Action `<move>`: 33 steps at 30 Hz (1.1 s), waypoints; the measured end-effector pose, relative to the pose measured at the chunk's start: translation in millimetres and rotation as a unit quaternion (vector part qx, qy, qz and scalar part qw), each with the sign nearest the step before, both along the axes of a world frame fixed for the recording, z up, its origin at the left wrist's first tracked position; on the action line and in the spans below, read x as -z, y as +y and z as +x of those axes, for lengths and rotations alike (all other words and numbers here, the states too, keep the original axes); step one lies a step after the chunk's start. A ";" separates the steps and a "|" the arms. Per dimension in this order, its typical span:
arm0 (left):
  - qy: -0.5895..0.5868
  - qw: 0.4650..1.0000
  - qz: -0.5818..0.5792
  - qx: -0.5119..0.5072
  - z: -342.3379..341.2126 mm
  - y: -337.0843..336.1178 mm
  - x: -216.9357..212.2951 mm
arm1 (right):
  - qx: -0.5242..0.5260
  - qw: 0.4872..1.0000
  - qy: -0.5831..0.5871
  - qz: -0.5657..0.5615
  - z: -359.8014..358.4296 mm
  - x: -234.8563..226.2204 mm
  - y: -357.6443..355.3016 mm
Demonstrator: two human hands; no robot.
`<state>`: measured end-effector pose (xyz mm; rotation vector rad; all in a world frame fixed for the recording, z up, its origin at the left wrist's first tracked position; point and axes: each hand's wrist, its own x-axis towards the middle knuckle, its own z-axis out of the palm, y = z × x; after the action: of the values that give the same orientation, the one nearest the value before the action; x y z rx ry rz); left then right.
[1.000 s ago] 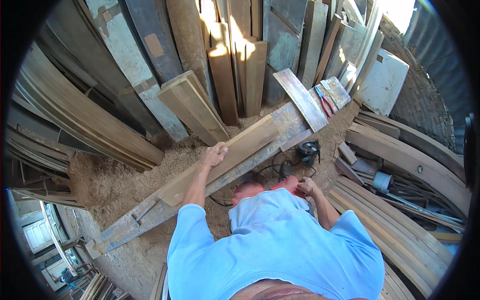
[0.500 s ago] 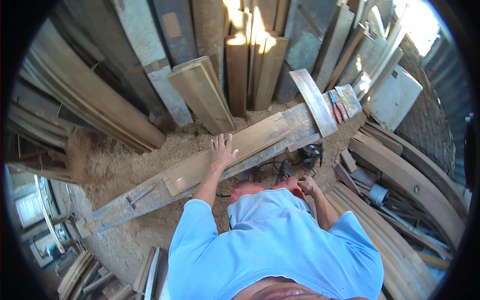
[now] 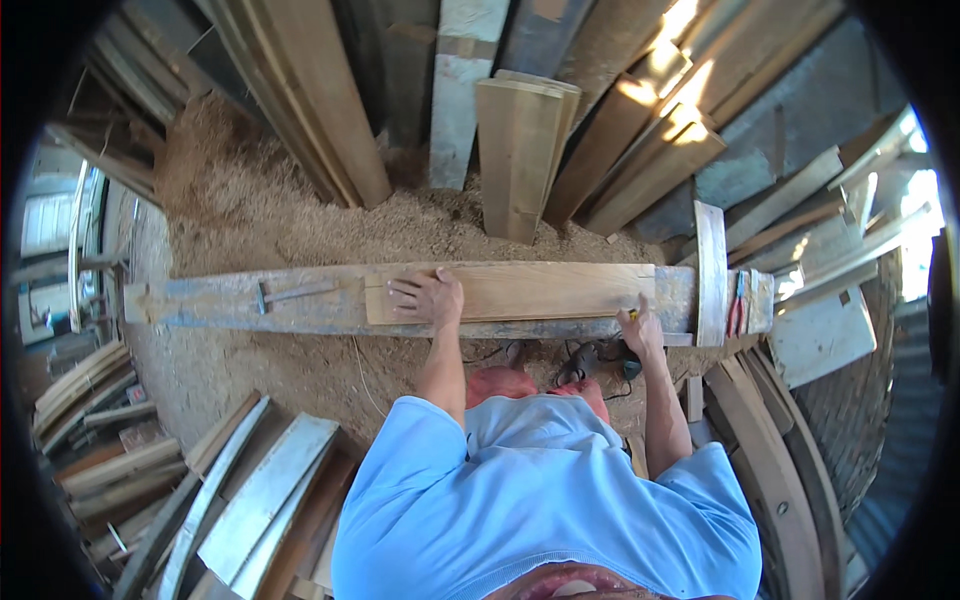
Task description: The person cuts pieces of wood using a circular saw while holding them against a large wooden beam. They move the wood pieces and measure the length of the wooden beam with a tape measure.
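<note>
Your left hand (image 3: 428, 297) has shifted onto the pale board (image 3: 510, 291), fingers spread flat. The board lies along the desk (image 3: 200, 305). Your right hand (image 3: 640, 325) pinches a pencil at its right end.

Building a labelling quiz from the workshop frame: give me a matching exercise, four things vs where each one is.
Things:
1. left hand
2. right hand
3. hammer
4. red-handled pliers

Places:
A. far right end of the bench, past the upright board
B. flat on the pale plank
C. on the worn blue-grey bench top, left of the plank
D. at the plank's near right corner

Pairs: 1-B, 2-D, 3-C, 4-A
</note>
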<state>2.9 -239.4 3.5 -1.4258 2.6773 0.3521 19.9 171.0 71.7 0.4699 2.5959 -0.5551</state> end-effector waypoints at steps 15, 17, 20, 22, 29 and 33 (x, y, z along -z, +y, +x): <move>-0.031 0.999 0.022 -0.033 -6.1 6.0 0.6 | 0.012 0.995 -0.097 0.006 -25.7 60.0 -15.8; -0.042 0.998 0.031 -0.032 -4.7 7.1 -6.4 | 0.007 0.995 -0.099 0.030 -23.8 71.7 -8.7; -0.045 0.998 0.043 -0.032 -8.0 4.4 -5.1 | 0.021 0.995 -0.094 0.005 -21.2 76.2 -5.5; -0.049 0.997 0.049 -0.028 -7.7 5.3 -6.5 | -0.016 0.995 -0.080 0.063 -19.3 72.2 -7.1; 0.018 0.999 -0.039 0.003 2.1 6.9 12.0 | 0.000 0.992 -0.118 0.052 -38.0 40.6 -36.7; 0.053 0.996 -0.073 0.022 2.9 6.7 15.6 | 0.009 0.992 -0.109 0.060 -28.2 57.0 -22.2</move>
<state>5.8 -232.7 -12.2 -1.4210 2.8682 0.2411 -8.3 148.8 14.7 0.5618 2.4255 -0.3341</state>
